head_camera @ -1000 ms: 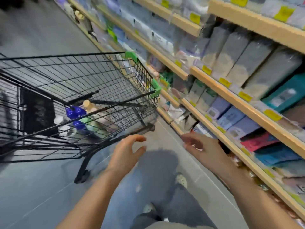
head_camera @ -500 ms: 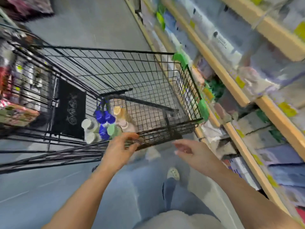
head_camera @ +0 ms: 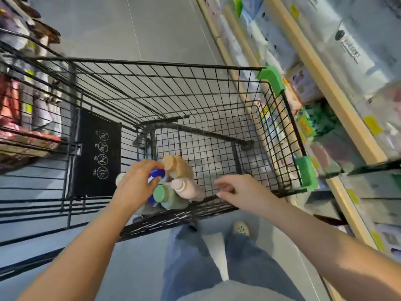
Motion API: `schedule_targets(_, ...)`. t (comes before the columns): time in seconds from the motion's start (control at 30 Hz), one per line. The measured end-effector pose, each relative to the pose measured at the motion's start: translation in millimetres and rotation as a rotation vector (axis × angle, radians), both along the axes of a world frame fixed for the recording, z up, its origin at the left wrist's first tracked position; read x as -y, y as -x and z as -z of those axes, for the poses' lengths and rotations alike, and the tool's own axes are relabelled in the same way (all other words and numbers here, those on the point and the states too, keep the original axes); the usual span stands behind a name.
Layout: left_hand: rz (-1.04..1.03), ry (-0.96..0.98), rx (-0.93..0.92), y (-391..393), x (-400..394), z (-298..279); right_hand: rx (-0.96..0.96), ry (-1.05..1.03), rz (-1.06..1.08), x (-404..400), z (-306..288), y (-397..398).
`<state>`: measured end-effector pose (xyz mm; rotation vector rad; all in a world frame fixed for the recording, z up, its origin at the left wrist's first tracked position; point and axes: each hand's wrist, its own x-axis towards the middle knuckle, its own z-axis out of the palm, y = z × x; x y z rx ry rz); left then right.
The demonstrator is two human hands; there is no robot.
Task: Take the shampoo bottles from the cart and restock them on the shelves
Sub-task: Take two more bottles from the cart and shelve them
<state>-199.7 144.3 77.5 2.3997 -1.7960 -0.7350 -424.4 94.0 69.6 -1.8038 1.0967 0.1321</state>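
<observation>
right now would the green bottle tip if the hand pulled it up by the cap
Probably not: the green bottle looks rigid. It leans against the pink bottle, which may shift. The left hand is on a blue cap instead.

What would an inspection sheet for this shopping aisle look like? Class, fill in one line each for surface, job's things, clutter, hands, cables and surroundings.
Surface: grey floor; the black wire cart stands on it.
Job's things: bottles clustered in the cart's near corner: a blue-capped bottle, a tan bottle, a pink bottle, a green-capped bottle.
Clutter: nothing seen beyond a black panel on the cart.
Hands: left hand reaches over the bottles, fingers curled at the blue cap; a firm grip cannot be confirmed. Right hand hovers open over the cart's near rim, holding nothing.
Cables: nothing seen.
Surroundings: stocked wooden shelves on the right; blurred goods far left.
</observation>
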Motion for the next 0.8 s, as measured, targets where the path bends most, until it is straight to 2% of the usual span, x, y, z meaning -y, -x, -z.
schedule_targets(0.13, 0.539, -0.136, 0.224, -24, 36, 27, -0.112, -0.038, -0.017, 7, 24, -34)
schedule_targets(0.2, 0.655, -0.124, 0.276, -34, 52, 41, -0.165, -0.036, -0.037, 9, 35, -53)
schedule_targets(0.33, 0.833, -0.238, 0.198, -46, 77, 68, -0.257, -0.097, -0.045, 3, 63, -96)
schedule_targets(0.4, 0.871, -0.406, 0.189, -49, 87, 84, -0.275, -0.132, -0.042, 0, 75, -115)
schedule_targets(0.47, 0.889, -0.484, 0.173, -51, 92, 98, -0.337, -0.122, -0.07, -2, 85, -129)
schedule_targets(0.67, 0.964, -0.369, 0.092, -61, 93, 118, -0.496, -0.085, -0.138, -5, 96, -160)
schedule_targets(0.8, 0.94, -0.344, 0.045, -58, 94, 118, -0.516, -0.024, -0.184, 5, 100, -154)
